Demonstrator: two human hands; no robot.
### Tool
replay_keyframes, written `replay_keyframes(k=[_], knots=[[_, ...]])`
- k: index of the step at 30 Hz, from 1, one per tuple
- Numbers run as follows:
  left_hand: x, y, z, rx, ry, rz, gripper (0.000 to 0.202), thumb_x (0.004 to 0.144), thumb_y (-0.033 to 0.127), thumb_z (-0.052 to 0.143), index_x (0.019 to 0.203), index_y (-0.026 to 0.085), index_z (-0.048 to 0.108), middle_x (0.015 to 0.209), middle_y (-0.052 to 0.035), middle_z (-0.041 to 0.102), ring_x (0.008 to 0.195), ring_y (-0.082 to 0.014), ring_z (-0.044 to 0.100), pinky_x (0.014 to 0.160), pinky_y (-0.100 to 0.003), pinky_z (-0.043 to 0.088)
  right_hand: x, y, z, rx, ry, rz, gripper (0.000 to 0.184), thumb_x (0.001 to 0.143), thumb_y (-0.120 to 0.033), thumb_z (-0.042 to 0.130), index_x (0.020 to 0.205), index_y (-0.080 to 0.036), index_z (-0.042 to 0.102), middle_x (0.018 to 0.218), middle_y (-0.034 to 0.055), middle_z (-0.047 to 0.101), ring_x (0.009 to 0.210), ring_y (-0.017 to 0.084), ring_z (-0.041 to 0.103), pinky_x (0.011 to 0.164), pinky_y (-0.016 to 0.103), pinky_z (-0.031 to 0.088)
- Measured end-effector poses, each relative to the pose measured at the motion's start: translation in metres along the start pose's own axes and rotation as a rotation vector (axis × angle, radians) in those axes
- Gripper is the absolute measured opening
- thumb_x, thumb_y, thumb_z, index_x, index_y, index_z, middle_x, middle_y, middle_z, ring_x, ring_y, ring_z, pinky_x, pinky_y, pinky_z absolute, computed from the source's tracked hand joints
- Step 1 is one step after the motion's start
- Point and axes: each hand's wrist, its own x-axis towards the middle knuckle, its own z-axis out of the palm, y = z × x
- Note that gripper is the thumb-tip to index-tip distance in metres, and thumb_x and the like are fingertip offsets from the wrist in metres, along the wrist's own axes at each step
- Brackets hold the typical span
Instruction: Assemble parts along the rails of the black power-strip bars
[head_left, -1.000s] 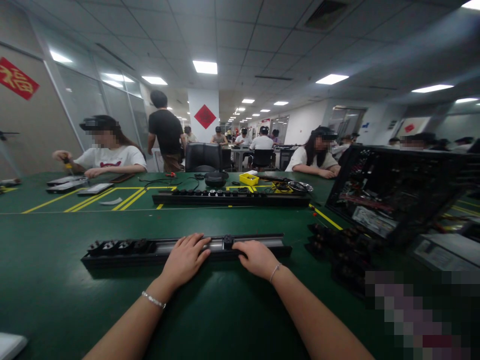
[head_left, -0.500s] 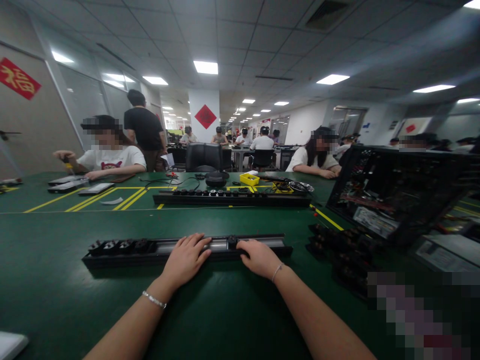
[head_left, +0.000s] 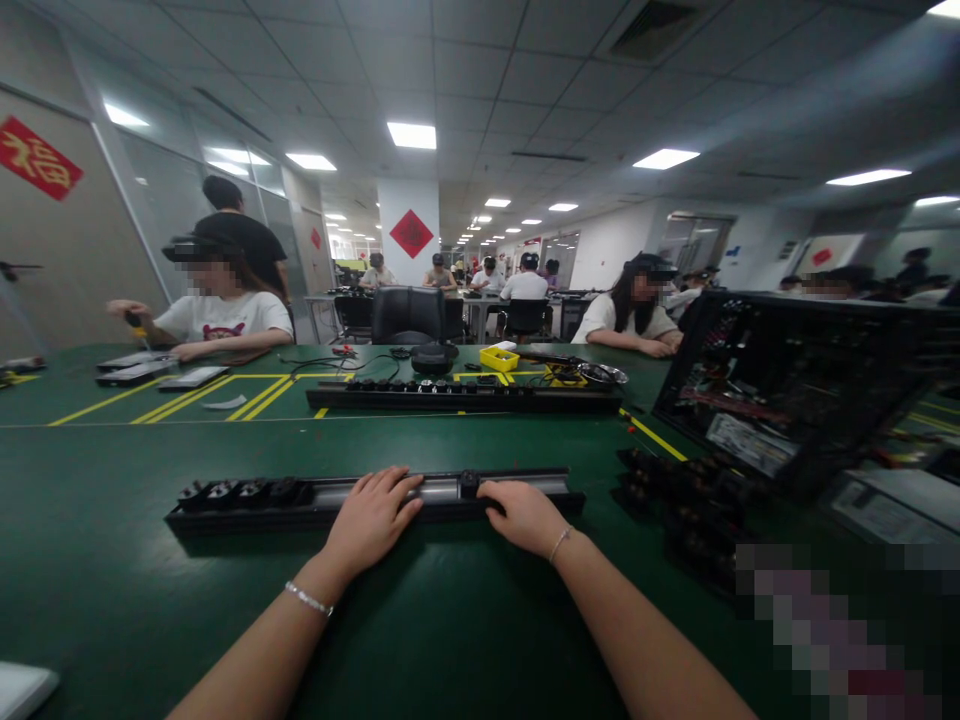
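A long black rail (head_left: 435, 514) with a grey inner channel lies across the table in front of me. My left hand (head_left: 375, 515) grips its middle, fingers over the top and thumb at the near side. Within the channel, right of that hand, sits a small black socket module (head_left: 469, 484). My right hand (head_left: 525, 515) has its curled fingers against this module's right side; the fingertips are partly hidden. Several black modules (head_left: 251, 490), some with pale metal parts, stand in the rail's left end.
Beyond lies a second black rail (head_left: 465, 399) with modules. To the right are a pile of black parts (head_left: 675, 490) and an open computer case (head_left: 780, 380). A yellow tray (head_left: 499, 358) stands farther back. Co-workers sit at the far left (head_left: 225, 315) and far right (head_left: 637, 310).
My right hand and the small module have shifted slightly right along the channel. My left hand stays in place. A standing person in black has moved left in the background.
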Motion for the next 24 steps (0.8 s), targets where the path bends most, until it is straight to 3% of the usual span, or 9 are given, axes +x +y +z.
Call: replay_keyframes(k=[17,24], knots=[[0.001,0.001,-0.002,-0.001,0.002,0.004,0.044,0.086,0.049,0.029,0.122,0.032,0.048,0.127,-0.0024,0.051,0.118,-0.0209,0.043,0.099,-0.042,0.031,-0.002,0.005,-0.008,-0.009,-0.033,0.026,0.024,0.076,-0.023,0.047,0.098,-0.024,0.058,0.096,0.0014,0.065,0.089,0.016,0.058,0.078,0.026,0.040],[0.001,0.001,-0.002,0.000,-0.009,0.002,0.044,0.086,0.049,0.029,0.122,0.032,0.047,0.128,-0.0024,0.050,0.119,-0.0212,0.043,0.099,-0.042,0.030,-0.004,0.011,-0.011,-0.018,-0.033,0.021,0.027,0.075,-0.024,0.050,0.101,-0.026,0.058,0.102,0.0007,0.064,0.093,0.017,0.057,0.082,0.027,0.040]])
